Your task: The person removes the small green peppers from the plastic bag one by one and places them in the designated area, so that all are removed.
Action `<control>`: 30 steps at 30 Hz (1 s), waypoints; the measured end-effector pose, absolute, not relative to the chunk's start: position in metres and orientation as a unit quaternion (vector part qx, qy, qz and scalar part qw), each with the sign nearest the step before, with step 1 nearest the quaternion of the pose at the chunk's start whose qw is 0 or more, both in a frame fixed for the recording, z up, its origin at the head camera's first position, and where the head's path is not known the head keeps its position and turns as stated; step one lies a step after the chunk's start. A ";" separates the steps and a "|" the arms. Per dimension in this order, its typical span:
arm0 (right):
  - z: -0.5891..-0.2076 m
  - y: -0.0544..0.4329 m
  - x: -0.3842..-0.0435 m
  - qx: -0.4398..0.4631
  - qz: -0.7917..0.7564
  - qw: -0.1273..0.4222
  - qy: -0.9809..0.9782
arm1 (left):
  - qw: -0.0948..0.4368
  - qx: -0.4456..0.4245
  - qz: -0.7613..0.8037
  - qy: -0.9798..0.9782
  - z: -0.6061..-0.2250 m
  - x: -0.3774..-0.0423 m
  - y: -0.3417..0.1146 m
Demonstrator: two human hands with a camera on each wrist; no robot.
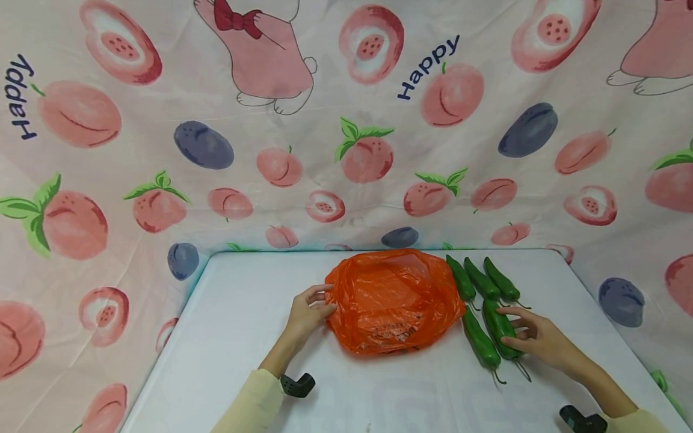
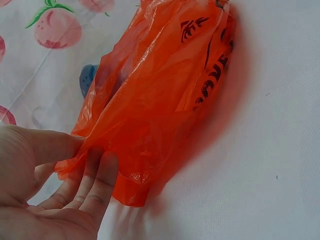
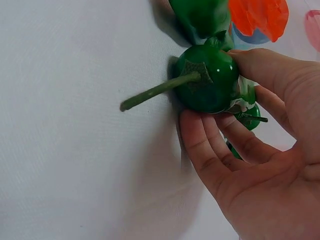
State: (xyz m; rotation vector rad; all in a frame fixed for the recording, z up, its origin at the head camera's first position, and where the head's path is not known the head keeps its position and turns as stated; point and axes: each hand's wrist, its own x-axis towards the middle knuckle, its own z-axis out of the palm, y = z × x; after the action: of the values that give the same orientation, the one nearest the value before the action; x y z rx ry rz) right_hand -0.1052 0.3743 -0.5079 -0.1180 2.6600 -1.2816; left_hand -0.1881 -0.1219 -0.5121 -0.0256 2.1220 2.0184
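Observation:
An orange plastic bag [image 1: 390,294] with dark printing sits near the far edge of the white table. At its left edge my left hand [image 1: 311,310] pinches the thin plastic between thumb and fingers; the left wrist view shows the bag [image 2: 150,105] creased from that grip. My right hand [image 1: 538,338] grips a long green pepper [image 1: 495,322] from its right side, thumb and fingers around it. In the right wrist view that pepper's stem [image 3: 160,90] points away from the palm. Another green pepper [image 1: 479,340] lies just left of the held one, close to the bag.
Behind the held pepper, 3 more green peppers [image 1: 480,279] lie side by side, right of the bag. The white table [image 1: 379,391] meets a peach-printed cloth [image 1: 325,132] at its back and sides. A small dark device [image 1: 298,385] sits on each wrist.

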 end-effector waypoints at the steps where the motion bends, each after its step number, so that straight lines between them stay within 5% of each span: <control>1: -0.508 0.374 -0.105 -0.040 -0.432 0.094 0.896 | 0.107 -0.009 0.685 0.720 -0.512 -0.188 -0.122; 30: -0.505 0.374 -0.106 -0.020 -0.438 0.132 0.889 | 0.102 -0.006 0.684 0.722 -0.508 -0.189 -0.122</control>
State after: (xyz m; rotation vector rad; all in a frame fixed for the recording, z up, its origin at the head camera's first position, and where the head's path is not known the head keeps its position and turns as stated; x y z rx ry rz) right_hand -0.1056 0.3740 -0.5050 -0.0593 2.5806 -1.2721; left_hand -0.1888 -0.1221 -0.5082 -0.0188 2.1329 2.0202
